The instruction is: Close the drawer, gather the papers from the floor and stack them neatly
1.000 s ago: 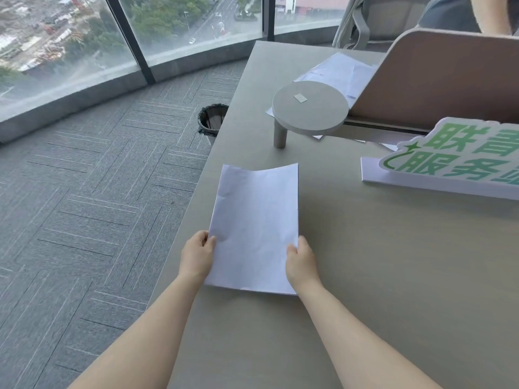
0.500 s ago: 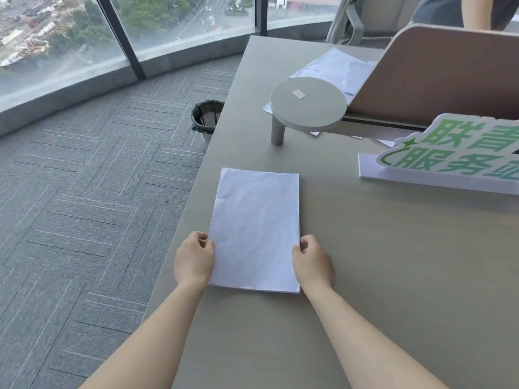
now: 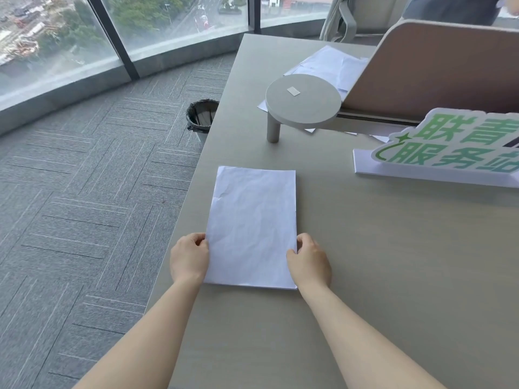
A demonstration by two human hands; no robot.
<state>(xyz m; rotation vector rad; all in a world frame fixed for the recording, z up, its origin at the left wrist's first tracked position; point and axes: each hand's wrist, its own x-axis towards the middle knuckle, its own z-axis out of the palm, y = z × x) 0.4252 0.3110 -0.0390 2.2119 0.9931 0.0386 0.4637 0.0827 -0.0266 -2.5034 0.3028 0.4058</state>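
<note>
paper stack [image 3: 252,226] on bench [image 3: 393,276] near left edge | hands flank its near end | round stand [image 3: 303,103] behind | bin [image 3: 201,119] on floor left

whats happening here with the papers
A person is squaring up a stack of slightly crumpled white paper sheets lying flat on the grey-beige desk. The left hand and right hand hold the stack's two long edges near its closer end. No loose sheets show on the grey carpet.
</note>
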